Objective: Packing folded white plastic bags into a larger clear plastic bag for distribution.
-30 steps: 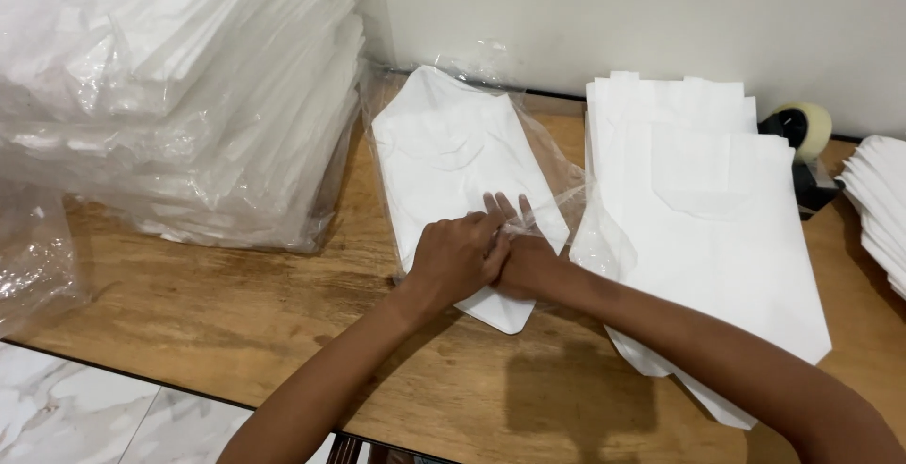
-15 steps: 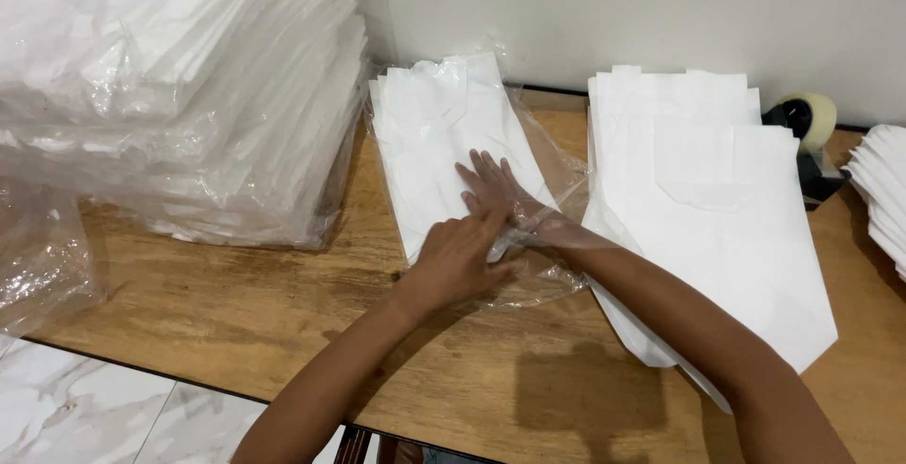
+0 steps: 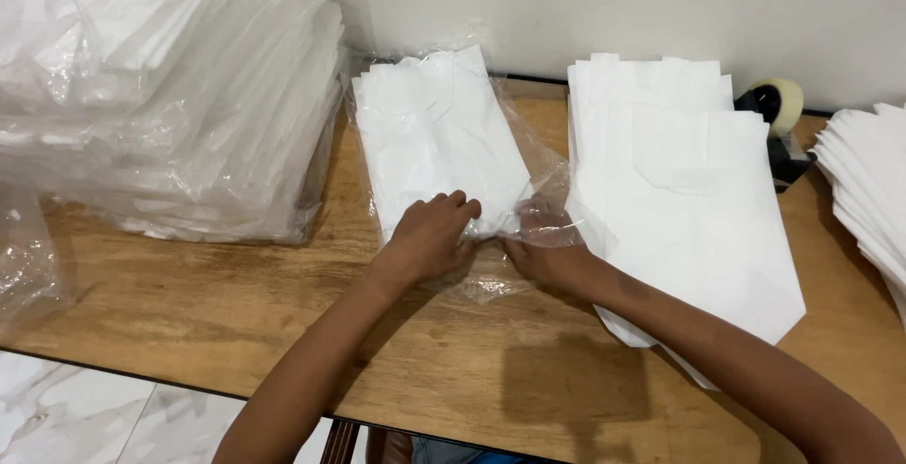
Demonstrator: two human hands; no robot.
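A folded white fabric bag (image 3: 436, 143) lies inside a clear plastic sleeve (image 3: 528, 152) on the wooden table (image 3: 236, 303). My left hand (image 3: 429, 236) rests palm down on the near end of the bag, fingers curled over its edge. My right hand (image 3: 545, 252) sits just to the right, under the loose open end of the clear sleeve and gripping the film. The two hands are close together at the sleeve's mouth.
A tall heap of plastic-wrapped white bags (image 3: 160, 86) fills the left of the table. A flat stack of unwrapped white bags (image 3: 679, 190) lies to the right, a tape dispenser (image 3: 779, 115) behind it, and another white stack (image 3: 873, 181) at the right edge.
The bag has slid further from me into the clear sleeve. Both hands have shifted from on top of the bag to its near end, at the sleeve's open mouth.
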